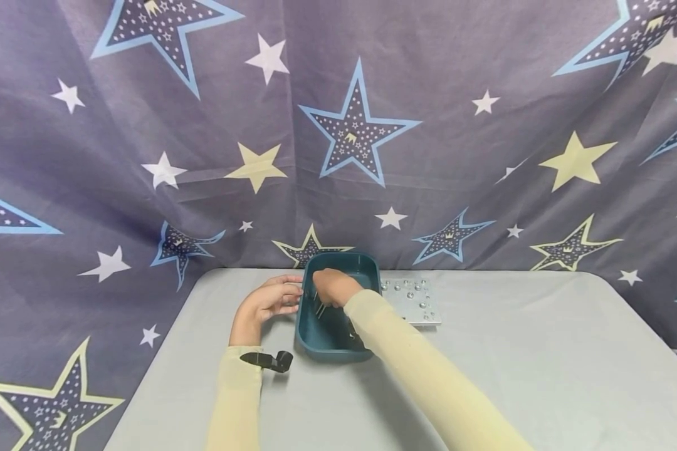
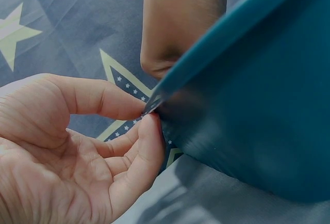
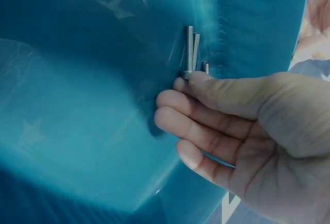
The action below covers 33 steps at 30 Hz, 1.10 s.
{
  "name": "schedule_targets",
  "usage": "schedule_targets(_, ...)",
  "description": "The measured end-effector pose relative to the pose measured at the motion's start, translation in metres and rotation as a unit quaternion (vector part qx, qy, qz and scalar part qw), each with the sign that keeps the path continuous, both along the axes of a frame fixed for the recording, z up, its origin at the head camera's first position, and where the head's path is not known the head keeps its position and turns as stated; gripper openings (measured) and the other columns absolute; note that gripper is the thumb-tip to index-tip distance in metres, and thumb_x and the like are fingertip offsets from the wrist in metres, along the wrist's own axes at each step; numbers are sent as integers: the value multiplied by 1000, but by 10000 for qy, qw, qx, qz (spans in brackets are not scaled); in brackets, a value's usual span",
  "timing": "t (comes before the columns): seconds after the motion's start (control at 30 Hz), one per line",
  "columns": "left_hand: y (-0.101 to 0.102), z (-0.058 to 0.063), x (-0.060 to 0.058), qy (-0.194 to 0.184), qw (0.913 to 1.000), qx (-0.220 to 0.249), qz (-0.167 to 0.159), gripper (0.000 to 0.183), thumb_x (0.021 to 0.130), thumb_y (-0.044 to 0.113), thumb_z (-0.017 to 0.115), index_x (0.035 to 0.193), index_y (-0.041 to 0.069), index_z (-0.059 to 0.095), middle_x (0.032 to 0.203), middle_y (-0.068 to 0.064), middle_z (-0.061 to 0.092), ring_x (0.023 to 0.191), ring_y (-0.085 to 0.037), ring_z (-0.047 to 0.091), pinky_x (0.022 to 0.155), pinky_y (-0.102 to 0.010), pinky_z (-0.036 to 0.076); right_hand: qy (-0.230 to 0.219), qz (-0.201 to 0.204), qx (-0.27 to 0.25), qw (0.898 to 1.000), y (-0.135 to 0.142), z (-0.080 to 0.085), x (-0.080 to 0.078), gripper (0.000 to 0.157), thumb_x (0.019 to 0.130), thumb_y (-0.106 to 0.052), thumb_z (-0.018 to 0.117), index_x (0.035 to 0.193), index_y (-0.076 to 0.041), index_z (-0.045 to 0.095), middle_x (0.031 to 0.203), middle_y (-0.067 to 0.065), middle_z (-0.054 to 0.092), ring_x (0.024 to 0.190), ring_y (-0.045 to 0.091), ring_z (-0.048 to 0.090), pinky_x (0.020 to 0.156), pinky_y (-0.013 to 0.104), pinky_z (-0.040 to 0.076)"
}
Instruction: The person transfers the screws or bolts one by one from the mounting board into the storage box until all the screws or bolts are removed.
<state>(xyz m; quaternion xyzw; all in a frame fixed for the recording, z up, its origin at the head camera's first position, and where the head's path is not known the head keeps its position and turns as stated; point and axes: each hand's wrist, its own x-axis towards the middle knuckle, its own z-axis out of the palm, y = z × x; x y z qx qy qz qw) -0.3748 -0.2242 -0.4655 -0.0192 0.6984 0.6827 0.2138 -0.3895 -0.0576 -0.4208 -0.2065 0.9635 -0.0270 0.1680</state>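
Note:
A dark teal bin (image 1: 330, 341) sits at the back of the table. My left hand (image 1: 273, 297) is at its left side; in the left wrist view the thumb and a finger of that hand (image 2: 77, 136) pinch the edge of the bin's rim (image 2: 203, 48). Reaching down into the bin, my right hand (image 1: 335, 288) pinches a few slim silver bolts (image 3: 190, 51) between thumb and forefinger. Their threaded shanks point upward in the right wrist view, beside the bin's wall. The other fingers of the right hand (image 3: 232, 126) are loosely bent.
A silver metal plate (image 1: 412, 310) studded with several bolt heads lies right of the bin, partly behind my right forearm. Small dark pieces (image 1: 354, 335) show in the bin near that sleeve. A star-patterned curtain (image 1: 457, 188) hangs behind the grey table (image 1: 541, 363).

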Motion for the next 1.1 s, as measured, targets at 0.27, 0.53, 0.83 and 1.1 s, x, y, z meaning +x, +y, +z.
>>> schedule_targets(0.27, -1, 2, 0, -4, 10000, 9, 56, 55, 96, 2, 53, 148, -5, 35, 85, 4, 63, 77, -7, 62, 72, -24, 56, 166, 209, 167, 9995, -2, 1, 1, 15, 89, 2, 71, 103, -4, 73, 96, 11, 73, 67, 18, 64, 55, 25, 53)
schedule_targets(0.53, -2, 0, 2, 16, 10000, 42, -4, 56, 96, 2, 53, 149, -6, 34, 87, 4, 65, 79, -7, 63, 73, -24, 56, -7, 165, 71, 9998, 1, 4, 4, 13, 89, 2, 71, 100, -4, 73, 87, 9, 72, 59, 14, 61, 50, 22, 49)
schedule_targets(0.83, -3, -1, 3, -7, 9999, 111, -1, 54, 96, 1, 53, 147, -6, 36, 87, 4, 66, 79, -7, 63, 72, -23, 56, -119, 387, 170, 9990, 5, 9, 9, 9, 91, 1, 68, 96, -4, 72, 76, 6, 69, 56, 13, 61, 50, 23, 49)
schedule_targets(1.1, -1, -2, 0, 8, 9999, 143, 30, 52, 96, 1, 53, 145, -5, 38, 84, 5, 65, 77, -6, 63, 73, -24, 56, 588, 1013, 771, 9901, 8, 2, 5, 14, 94, -4, 65, 103, -8, 75, 87, 3, 69, 71, 14, 55, 67, 27, 53)
